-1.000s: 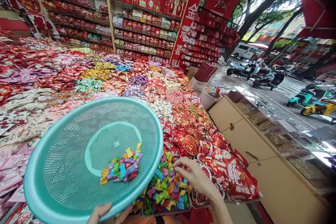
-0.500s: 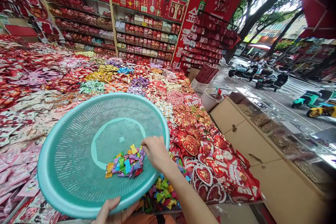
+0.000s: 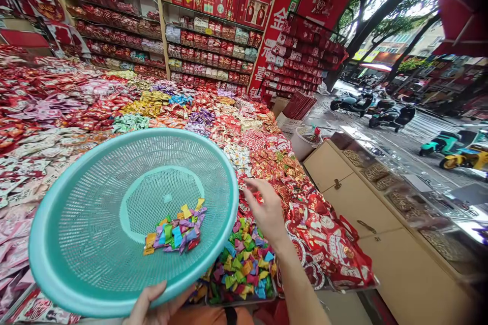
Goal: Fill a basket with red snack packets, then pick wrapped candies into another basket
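My left hand (image 3: 152, 304) grips the near rim of a large turquoise plastic mesh basket (image 3: 49, 264), which is tilted toward me. Inside the basket, toward its near right side, lies a small heap of colourful wrapped candies (image 3: 177, 233). Beyond the basket's right rim is my right hand (image 3: 267, 208), its thumb and fingers apart, with nothing visible held in it. Below that hand, a tray full of the same kind of bright candies (image 3: 244, 264) is partly covered by the basket. Red heart-shaped packets (image 3: 312, 271) lie to the right of the tray.
Piles of wrapped sweets (image 3: 91, 106) spread over the display behind and left of the basket. Shelves (image 3: 213, 53) with red boxes stand at the back. On the right are a beige cabinet (image 3: 381, 223), a white bucket (image 3: 304, 143) and parked scooters (image 3: 392, 116).
My right hand has left the candies inside the basket and moved right, past the rim, with its fingers spreading. The basket has shifted slightly left, uncovering more of the candy tray.
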Tool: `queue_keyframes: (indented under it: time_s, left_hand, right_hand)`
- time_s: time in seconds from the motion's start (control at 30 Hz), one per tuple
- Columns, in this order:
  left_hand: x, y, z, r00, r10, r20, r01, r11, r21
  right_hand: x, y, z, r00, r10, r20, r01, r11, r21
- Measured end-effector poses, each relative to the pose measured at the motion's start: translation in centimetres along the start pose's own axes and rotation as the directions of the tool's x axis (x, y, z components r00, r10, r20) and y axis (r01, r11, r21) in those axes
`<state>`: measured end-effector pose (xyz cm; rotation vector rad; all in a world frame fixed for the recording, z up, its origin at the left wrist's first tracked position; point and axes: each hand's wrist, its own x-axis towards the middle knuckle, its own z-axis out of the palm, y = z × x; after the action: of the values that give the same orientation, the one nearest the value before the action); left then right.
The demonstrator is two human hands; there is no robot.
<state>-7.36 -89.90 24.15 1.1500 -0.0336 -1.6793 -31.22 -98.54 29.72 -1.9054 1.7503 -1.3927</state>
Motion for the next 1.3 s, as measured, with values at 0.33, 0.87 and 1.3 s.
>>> queue_keyframes:
  time_s: [0.33,0.87,1.3]
  left_hand:
    - [0.9,0.5,0.1,0.996,0.037,-0.078,-0.034,0.999,0.034]
    - [0.4,0.3,1.1,0.993,0.051,-0.110,-0.051,0.999,0.009]
    - [0.3,0.6,0.8,0.994,0.051,-0.100,-0.046,0.997,0.054]
  right_hand:
    - [-9.0,11.7,-0.9,0.851,0.461,0.250,-0.362,0.862,-0.355]
    - [-8.0,14.1,3.6,0.793,0.593,0.136,-0.478,0.745,-0.466]
    - [-7.8,13.1,1.1,0.799,0.584,0.144,-0.553,0.808,-0.204]
